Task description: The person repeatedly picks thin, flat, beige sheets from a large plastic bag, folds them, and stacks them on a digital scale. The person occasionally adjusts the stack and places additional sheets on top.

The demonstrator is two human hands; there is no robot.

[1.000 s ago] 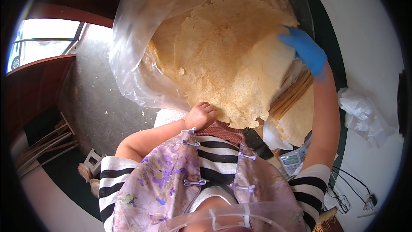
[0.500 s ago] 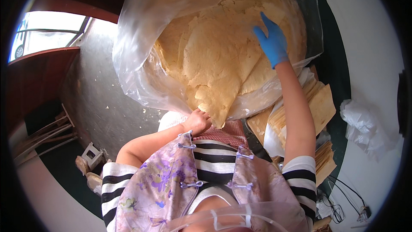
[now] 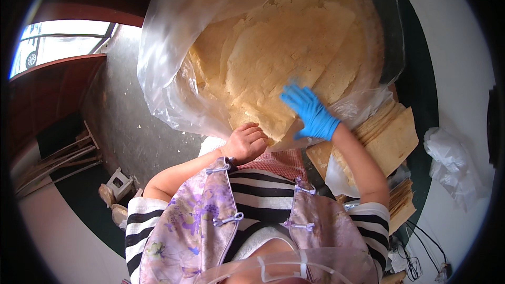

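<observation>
A large, thin, tan flatbread [image 3: 289, 47] lies on a pile of similar sheets inside a clear plastic bag. My bare left hand [image 3: 245, 143] is closed on its near edge, which is bunched and partly folded. My right hand [image 3: 310, 110], in a blue glove, lies spread over the near right part of the flatbread. Its fingers are apart and slightly blurred. The plastic bag [image 3: 163, 58] is rolled open around the pile, with loose folds along the left and near sides.
To the right are a stack of folded flatbreads [image 3: 392, 144] and a second, smaller stack [image 3: 402, 205]. A white plastic bag [image 3: 452, 163] lies beyond them. A small white stool [image 3: 120, 183] and a wooden rack [image 3: 63, 163] stand at left. Black cables [image 3: 421, 247] run at the lower right.
My right hand has come from the far right of the flatbread toward me, near my left hand. The near edge of the flatbread is now more bunched in my left hand.
</observation>
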